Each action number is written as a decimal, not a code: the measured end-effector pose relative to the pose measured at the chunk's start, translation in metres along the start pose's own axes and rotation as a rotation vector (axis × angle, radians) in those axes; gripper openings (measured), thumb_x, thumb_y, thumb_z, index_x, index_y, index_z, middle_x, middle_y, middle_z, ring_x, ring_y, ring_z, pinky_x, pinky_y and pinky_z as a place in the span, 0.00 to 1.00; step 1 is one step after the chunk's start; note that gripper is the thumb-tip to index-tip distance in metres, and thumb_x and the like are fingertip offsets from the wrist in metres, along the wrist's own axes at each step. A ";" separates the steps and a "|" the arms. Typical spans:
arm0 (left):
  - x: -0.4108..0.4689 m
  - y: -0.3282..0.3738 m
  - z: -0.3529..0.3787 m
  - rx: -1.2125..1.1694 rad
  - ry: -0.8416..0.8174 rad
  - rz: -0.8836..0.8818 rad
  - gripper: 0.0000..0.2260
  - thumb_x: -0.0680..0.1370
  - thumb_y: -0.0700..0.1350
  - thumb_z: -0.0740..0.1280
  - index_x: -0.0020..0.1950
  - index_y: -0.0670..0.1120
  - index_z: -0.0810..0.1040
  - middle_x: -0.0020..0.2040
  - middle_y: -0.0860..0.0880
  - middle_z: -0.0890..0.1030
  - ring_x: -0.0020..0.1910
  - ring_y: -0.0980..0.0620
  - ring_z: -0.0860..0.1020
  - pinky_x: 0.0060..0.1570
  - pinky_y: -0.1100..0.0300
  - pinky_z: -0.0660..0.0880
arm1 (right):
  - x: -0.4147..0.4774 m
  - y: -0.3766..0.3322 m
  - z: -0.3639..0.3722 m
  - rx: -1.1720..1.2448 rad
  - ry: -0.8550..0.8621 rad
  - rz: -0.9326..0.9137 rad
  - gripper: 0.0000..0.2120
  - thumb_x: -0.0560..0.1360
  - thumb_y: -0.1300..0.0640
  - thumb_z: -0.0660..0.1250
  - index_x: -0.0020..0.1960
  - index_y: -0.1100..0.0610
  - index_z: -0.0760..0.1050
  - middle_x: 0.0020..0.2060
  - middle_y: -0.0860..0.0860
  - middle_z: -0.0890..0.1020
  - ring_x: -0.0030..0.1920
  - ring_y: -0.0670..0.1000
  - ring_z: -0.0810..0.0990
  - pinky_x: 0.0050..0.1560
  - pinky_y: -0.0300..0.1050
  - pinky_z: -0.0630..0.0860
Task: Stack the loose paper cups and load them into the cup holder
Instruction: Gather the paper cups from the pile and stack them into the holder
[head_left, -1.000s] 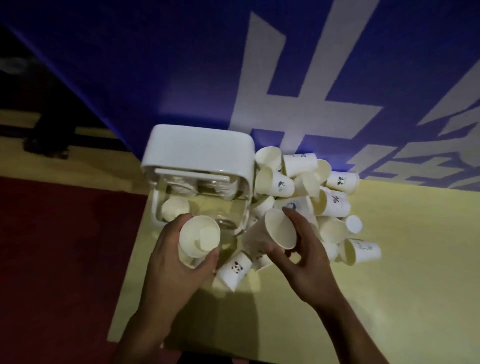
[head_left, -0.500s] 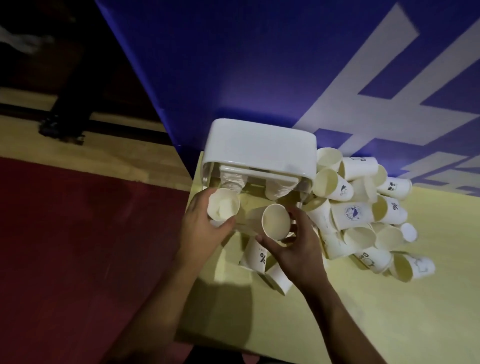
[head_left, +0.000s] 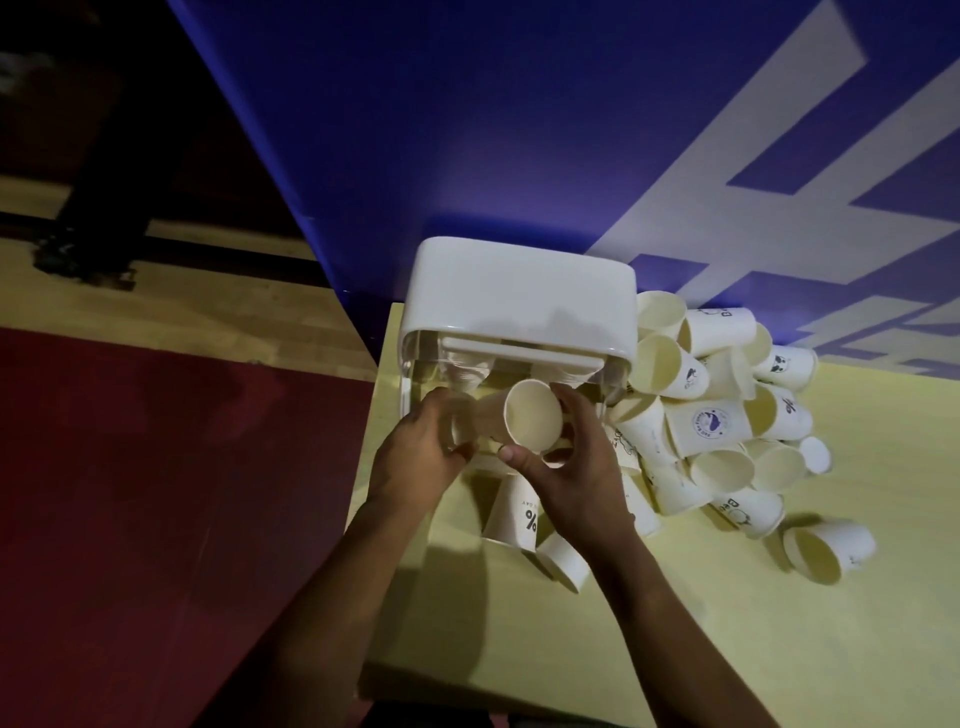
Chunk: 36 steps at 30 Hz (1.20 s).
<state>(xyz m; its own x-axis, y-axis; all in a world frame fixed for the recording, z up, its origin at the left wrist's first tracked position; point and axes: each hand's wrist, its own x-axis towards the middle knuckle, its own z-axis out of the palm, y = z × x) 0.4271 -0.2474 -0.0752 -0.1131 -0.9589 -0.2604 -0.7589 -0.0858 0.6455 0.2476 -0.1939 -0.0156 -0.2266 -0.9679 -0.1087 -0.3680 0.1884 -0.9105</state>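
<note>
The right hand (head_left: 576, 467) grips a plain cream paper cup (head_left: 532, 421) at 6 o'clock of the white-lidded clear cup holder (head_left: 519, 291); the left hand (head_left: 415, 457) curls round a half-hidden second cup (head_left: 458, 430) beside it. Loose printed cups (head_left: 717, 415) heap on the yellow counter (head_left: 727, 623) at the holder's 3 o'clock.

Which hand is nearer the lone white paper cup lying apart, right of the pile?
Right. The right hand, gripping an open-mouthed paper cup, is left of the lone white paper cup; the left hand, gripping a second cup, lies farther left.

Holder cups (head_left: 466, 370): blurry, qty unclear
</note>
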 end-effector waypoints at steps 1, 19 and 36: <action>0.002 -0.002 0.001 -0.005 -0.010 -0.002 0.28 0.72 0.52 0.78 0.66 0.62 0.69 0.57 0.54 0.82 0.53 0.49 0.82 0.41 0.59 0.74 | 0.002 -0.001 0.003 -0.017 -0.007 -0.008 0.29 0.69 0.41 0.78 0.65 0.32 0.67 0.60 0.30 0.76 0.60 0.41 0.78 0.54 0.43 0.79; -0.006 -0.009 -0.005 -0.313 0.048 -0.147 0.16 0.86 0.49 0.58 0.74 0.54 0.74 0.60 0.51 0.83 0.55 0.53 0.81 0.49 0.65 0.74 | 0.034 0.036 0.063 -0.351 -0.272 -0.006 0.40 0.74 0.37 0.72 0.80 0.51 0.62 0.74 0.50 0.72 0.72 0.53 0.72 0.67 0.49 0.72; -0.021 0.003 -0.003 -0.080 0.151 0.020 0.19 0.82 0.43 0.65 0.74 0.47 0.73 0.69 0.49 0.78 0.60 0.52 0.78 0.56 0.64 0.71 | 0.011 0.046 0.034 -0.384 -0.226 0.046 0.33 0.81 0.42 0.65 0.82 0.50 0.61 0.73 0.53 0.75 0.70 0.55 0.75 0.63 0.51 0.77</action>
<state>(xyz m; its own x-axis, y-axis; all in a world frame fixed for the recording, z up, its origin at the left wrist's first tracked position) 0.4291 -0.2289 -0.0656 -0.0253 -0.9898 -0.1401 -0.7033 -0.0820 0.7062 0.2588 -0.2012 -0.0719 -0.0633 -0.9612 -0.2686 -0.6804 0.2384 -0.6930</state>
